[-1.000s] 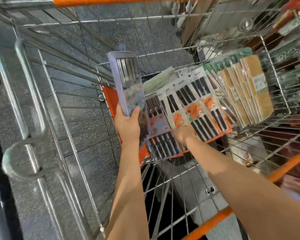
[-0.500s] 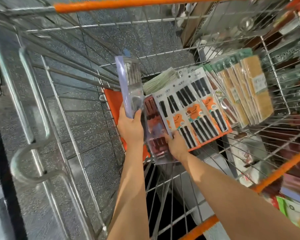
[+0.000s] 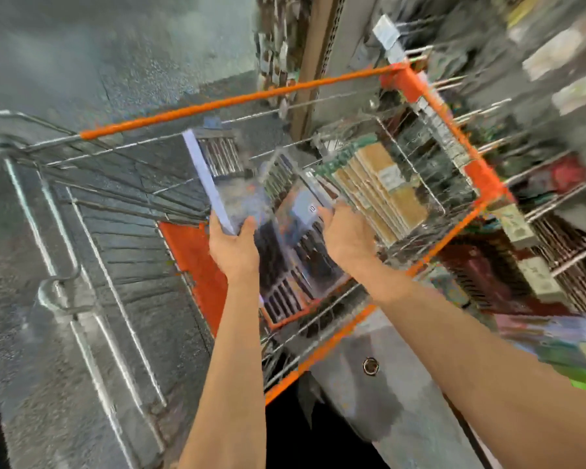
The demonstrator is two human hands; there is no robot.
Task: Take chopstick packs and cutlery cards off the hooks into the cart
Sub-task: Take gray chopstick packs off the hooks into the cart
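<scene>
My left hand point(image 3: 233, 247) grips the lower end of a purple cutlery card point(image 3: 214, 174) with metal cutlery at its top, held upright over the wire cart point(image 3: 237, 100). My right hand point(image 3: 347, 236) holds a stack of clear and orange cutlery cards point(image 3: 300, 252) inside the cart, fingers curled over their edge. Tan chopstick packs with green tops point(image 3: 381, 187) lean in the cart just right of that hand. The picture is blurred.
The cart has orange rims and an orange panel point(image 3: 192, 262) under my left wrist. Display hooks with hanging goods point(image 3: 535, 170) crowd the right side. Grey speckled floor point(image 3: 82, 62) lies to the left, with the cart's metal frame point(image 3: 61, 292).
The camera has tilted up and rolled, so the cart now sits askew. My right hand has pushed the fanned cards together into a stack. My left hand still holds the purple card.
</scene>
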